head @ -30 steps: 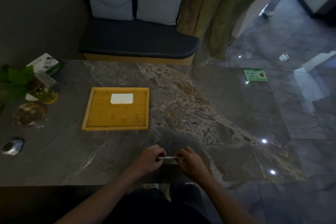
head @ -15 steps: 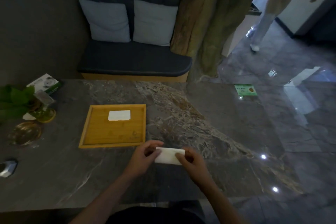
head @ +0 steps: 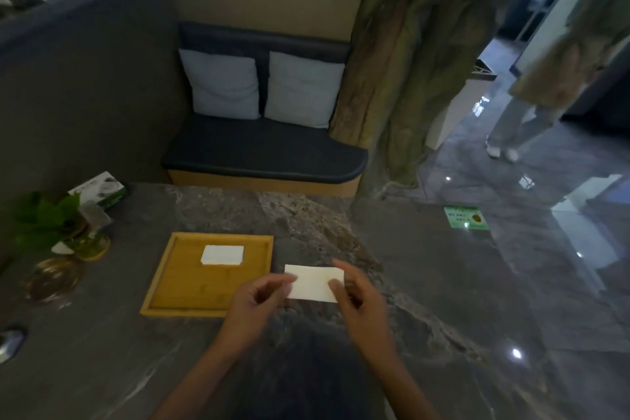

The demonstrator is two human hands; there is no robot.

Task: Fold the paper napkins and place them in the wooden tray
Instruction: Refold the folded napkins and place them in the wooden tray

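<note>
The folded napkin [head: 315, 286] is held above the counter [head: 426, 283] between both hands, its long axis running left to right. The left hand [head: 255, 303] pinches its left short edge between thumb and fingers; the right hand [head: 358, 300] pinches its right short edge the same way. The wooden tray [head: 177, 283] lies on the counter to the left of the napkin and slightly beyond the hands, its right rim just beside the napkin's left edge. One folded napkin in the tray [head: 222, 254] lies in the tray's far half with the same long axis. The left hand is nearer the tray. Placement therefore likely calls for a short leftward carry without rotation.
</note>
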